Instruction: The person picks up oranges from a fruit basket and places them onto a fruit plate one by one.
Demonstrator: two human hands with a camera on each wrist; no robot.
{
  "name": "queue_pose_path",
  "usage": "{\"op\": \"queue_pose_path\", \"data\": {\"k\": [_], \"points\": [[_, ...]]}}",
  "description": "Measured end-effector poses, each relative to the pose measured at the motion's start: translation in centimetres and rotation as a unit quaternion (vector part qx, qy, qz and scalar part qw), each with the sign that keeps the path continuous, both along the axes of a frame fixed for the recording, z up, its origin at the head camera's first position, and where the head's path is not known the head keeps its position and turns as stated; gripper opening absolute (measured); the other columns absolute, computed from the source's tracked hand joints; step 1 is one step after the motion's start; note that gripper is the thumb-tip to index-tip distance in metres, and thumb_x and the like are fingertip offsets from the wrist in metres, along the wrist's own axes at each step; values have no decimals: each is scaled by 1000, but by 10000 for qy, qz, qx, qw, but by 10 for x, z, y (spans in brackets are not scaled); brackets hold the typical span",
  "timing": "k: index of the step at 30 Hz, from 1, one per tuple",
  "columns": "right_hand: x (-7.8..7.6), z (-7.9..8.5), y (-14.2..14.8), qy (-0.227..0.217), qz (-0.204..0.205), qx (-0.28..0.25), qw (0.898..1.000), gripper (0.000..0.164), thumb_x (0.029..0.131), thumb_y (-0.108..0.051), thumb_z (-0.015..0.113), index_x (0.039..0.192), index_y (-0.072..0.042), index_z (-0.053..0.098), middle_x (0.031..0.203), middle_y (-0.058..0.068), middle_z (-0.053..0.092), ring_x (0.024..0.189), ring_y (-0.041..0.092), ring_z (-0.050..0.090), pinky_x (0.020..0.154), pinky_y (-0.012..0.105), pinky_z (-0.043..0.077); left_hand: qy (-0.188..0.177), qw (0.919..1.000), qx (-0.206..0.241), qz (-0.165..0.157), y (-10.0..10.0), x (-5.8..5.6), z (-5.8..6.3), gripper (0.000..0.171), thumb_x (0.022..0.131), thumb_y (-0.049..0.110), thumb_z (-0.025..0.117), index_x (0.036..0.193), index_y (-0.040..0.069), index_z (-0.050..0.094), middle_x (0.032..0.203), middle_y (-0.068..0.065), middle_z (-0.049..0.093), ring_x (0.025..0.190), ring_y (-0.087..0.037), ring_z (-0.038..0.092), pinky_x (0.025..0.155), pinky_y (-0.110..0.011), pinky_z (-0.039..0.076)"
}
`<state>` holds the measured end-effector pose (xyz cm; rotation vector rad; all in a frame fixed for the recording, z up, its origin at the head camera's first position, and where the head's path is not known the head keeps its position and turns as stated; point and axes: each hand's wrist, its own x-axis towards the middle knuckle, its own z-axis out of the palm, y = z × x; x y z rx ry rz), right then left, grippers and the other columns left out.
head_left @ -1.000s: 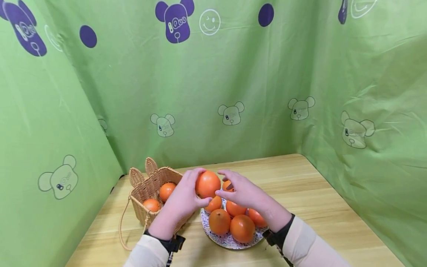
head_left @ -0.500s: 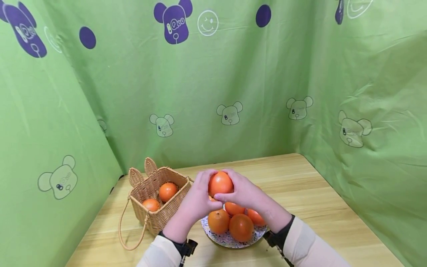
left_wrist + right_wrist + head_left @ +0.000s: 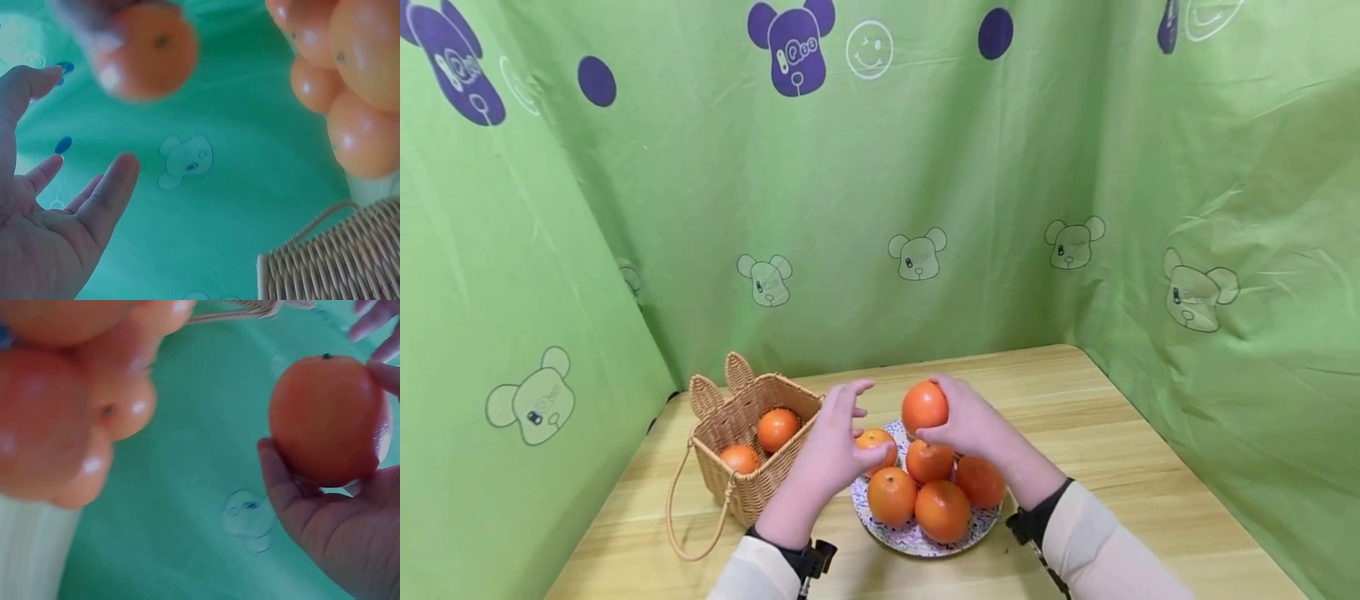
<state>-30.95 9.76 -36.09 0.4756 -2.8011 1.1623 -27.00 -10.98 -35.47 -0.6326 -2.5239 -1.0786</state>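
My right hand (image 3: 973, 425) grips an orange (image 3: 923, 407) over the far part of a patterned plate. In the right wrist view fingers and thumb curl round this orange (image 3: 328, 419), its stem end up. The left hand (image 3: 833, 442) holds nothing and is raised between basket and plate, its fingers spread and apart from the held fruit. Several more oranges (image 3: 943, 511) sit grouped on the plate (image 3: 917, 551); one of them (image 3: 880, 446) lies just beyond the left thumb in the head view.
A wicker basket (image 3: 760, 496) with two ear shapes stands left of the plate, two oranges (image 3: 778, 430) visible inside. Its loop handle (image 3: 674, 508) hangs down toward the table (image 3: 1120, 467). Green printed cloth (image 3: 850, 167) encloses the table at the back and sides.
The orange passes from the left hand, through both hands together, into the right hand alone, moving rightward. The left hand lets go and draws back left.
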Motion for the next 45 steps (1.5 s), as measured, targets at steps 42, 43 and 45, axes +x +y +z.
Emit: {"op": "queue_pose_path", "data": {"k": [42,43,45], "points": [[-27,-66,10,457,-397,2162,9745,79,64,-29,72,134,-10,42,109,19,48,89,30,53,69,43,49,-463,9984,237,205,-16,2,-12,62,74,16,73,128,15,41,116,-5,41,100,-19,52,79,-28,50],[-26,-65,10,438,-390,2221,9733,79,64,-30,72,135,-10,42,109,18,48,89,29,53,69,43,49,-473,9983,264,213,-16,3,-12,62,74,16,72,128,16,41,117,-5,41,101,-18,52,80,-28,50],[-25,-64,10,368,-356,2292,9720,81,64,-33,72,136,-11,41,110,17,48,90,29,52,68,44,48,-488,9980,299,249,-17,3,-12,62,74,16,72,128,17,42,118,-5,41,101,-18,52,80,-28,50]]}}
